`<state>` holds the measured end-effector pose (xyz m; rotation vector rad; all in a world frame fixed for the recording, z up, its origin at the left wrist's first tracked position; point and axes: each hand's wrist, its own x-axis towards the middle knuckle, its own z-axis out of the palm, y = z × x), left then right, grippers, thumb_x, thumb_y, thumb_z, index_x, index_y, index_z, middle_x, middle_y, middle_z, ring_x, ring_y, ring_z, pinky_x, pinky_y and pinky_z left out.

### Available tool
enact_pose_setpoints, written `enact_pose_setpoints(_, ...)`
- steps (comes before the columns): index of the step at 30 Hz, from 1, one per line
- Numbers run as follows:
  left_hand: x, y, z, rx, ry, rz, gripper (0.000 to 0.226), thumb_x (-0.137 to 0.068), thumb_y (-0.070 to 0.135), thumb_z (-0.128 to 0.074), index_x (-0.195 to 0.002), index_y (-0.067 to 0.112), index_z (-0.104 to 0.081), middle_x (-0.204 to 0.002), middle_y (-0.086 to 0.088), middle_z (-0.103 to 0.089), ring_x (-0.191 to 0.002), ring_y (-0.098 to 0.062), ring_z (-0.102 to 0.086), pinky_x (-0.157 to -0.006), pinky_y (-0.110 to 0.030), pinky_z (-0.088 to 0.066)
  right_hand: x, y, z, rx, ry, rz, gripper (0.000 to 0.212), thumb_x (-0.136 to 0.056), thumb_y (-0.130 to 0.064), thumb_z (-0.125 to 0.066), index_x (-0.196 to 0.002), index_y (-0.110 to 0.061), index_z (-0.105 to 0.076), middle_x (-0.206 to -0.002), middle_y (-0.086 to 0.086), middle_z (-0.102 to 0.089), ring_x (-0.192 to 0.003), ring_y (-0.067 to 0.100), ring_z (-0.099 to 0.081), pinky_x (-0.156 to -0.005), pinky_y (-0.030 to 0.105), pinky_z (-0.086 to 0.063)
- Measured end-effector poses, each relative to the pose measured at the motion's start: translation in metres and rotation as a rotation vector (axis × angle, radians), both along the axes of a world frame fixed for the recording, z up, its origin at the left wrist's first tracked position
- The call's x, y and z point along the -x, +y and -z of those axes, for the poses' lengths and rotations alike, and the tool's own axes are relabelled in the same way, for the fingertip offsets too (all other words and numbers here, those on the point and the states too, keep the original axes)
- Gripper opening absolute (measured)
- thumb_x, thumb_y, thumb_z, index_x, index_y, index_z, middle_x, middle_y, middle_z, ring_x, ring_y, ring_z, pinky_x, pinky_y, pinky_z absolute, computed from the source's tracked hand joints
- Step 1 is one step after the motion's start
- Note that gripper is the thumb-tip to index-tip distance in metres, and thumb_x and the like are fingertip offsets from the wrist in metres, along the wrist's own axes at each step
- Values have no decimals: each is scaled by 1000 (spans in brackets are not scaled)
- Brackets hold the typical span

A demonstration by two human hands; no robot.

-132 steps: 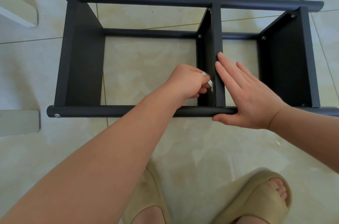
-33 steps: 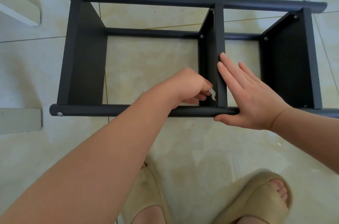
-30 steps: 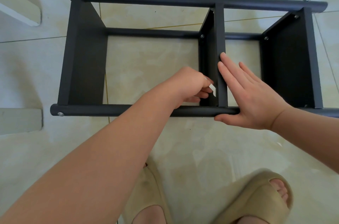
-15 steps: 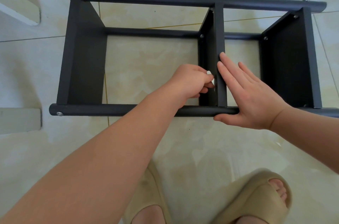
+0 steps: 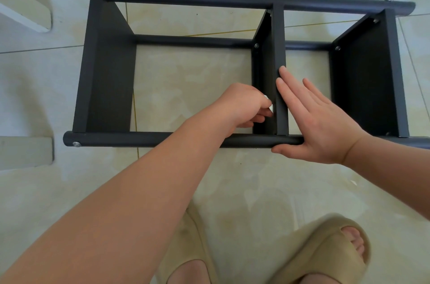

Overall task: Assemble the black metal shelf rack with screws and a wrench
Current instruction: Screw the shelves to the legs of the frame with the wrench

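On the tiled floor (image 5: pixel 256 190), the black metal shelf rack (image 5: pixel 109 79) lies on its side, its near rail (image 5: pixel 139 140) running just ahead of two beige sandals (image 5: pixel 325 248). Three upright panels divide the frame into a wide left bay and a narrow right bay, with bare tile showing through both. The left hand (image 5: pixel 242 106) reaches into the wide bay, hard against the middle panel (image 5: pixel 280 51), fingers curled round a small pale wrench (image 5: pixel 271 109) close to the panel's face; open floor lies to its left as far as the end panel. The right hand (image 5: pixel 314 125) lies flat with straight fingers along the middle panel's top edge, thumb against the near rail. A screw (image 5: pixel 76 144) sits in the rail's left end. A white furniture piece (image 5: pixel 28 18) stands well clear at far left. Compared with half a second ago, the left hand and wrench sit slightly lower along the panel; the right hand and rack are unchanged.
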<state>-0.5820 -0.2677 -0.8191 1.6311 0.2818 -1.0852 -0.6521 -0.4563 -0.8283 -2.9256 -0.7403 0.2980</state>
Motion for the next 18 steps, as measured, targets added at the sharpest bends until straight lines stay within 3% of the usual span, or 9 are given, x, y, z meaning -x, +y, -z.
enact_pose_setpoints(6,1,-3,4,1,26,-44,7,-93,18,-60,-95,15,-66,-72,5,-75,-78,-12,-71,-74,-29,-55,0,0,0,-8,-3,3,117,-84,-83,-37,-159,3,-8,-169,17,3,-157,25,-3,-127,45,-9)
enact_pose_setpoints(18,1,4,4,57,16,110,11,-98,14,-53,-102,11,-63,-72,4,-74,-83,-14,-69,-75,-27,-53,0,-1,0,-11,-10,-3,117,-85,-82,-37,-159,4,-8,-168,18,3,-157,26,-3,-127,47,-11)
